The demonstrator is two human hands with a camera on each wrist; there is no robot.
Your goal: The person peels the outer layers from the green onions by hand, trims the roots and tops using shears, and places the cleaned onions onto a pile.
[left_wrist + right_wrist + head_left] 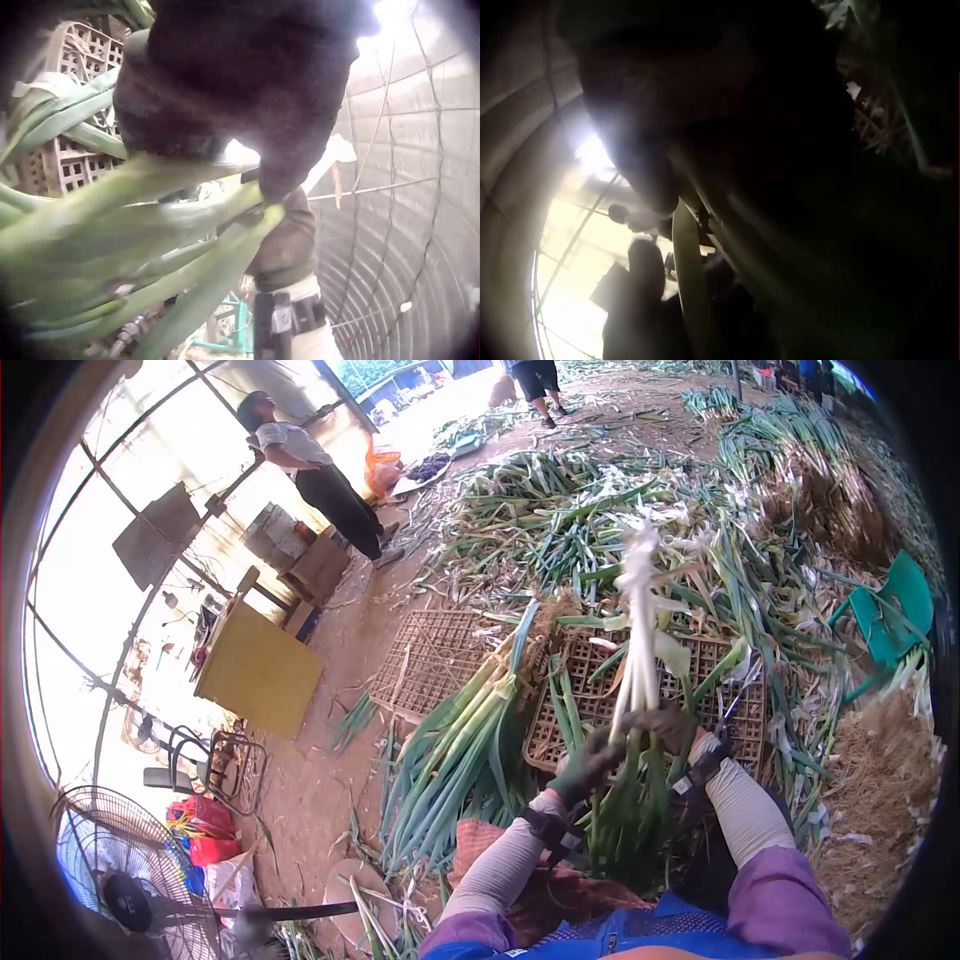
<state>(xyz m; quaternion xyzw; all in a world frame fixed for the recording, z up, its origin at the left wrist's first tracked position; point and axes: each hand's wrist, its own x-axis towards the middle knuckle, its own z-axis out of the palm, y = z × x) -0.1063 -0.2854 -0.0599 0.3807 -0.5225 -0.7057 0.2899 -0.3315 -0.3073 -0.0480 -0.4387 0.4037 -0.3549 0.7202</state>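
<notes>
A bunch of long green onions (640, 645) stands upright before the body, white root ends up and leaves hanging down toward the lap. The left hand (588, 768), in a dark glove, grips the bunch from the left. Close beside it and slightly higher, the gloved right hand (668, 728) grips the same stems. In the left wrist view, green leaves (112, 232) fan out below the left glove (247, 82), its fingers curled around the stalks. The right wrist view is very dark, with pale stalks (694, 277) emerging under the glove.
Upturned brown plastic crates (735, 700) lie ahead, with a pile of green onions (450, 770) to the left. Loose leaves and stalks (560, 520) cover the ground beyond. A green plastic chair (890, 610) stands right, a fan (130, 895) left. A person (315, 475) stands far left.
</notes>
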